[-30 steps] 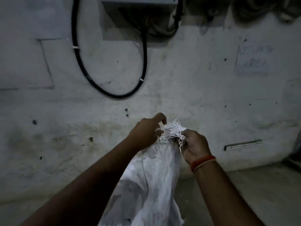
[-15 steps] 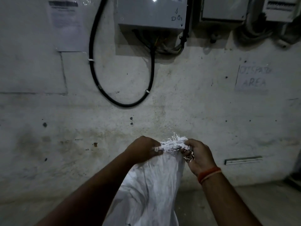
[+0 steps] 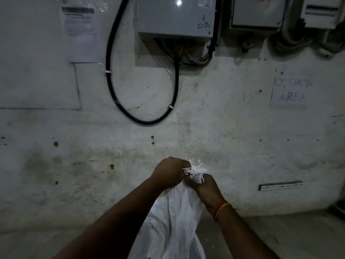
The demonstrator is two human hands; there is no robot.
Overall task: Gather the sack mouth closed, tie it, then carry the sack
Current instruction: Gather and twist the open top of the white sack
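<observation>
Gathering: sack point(image 3: 173, 221) mouth was bunched at 6 o'clock.
Left hand point(image 3: 169, 172): clenched on frayed edge point(image 3: 196, 168).
Right hand point(image 3: 205, 187): clenched on neck below.
Advice: twist tight before knotting.

Warehouse utility corner: electrical boxes point(image 3: 174, 15), "DISPATCH AREA" sign point(image 3: 291, 92).

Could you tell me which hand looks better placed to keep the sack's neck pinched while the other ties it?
Probably the right hand: it grips lower, under the frayed mouth of the sack; the left hand is beside the fringe.
</observation>
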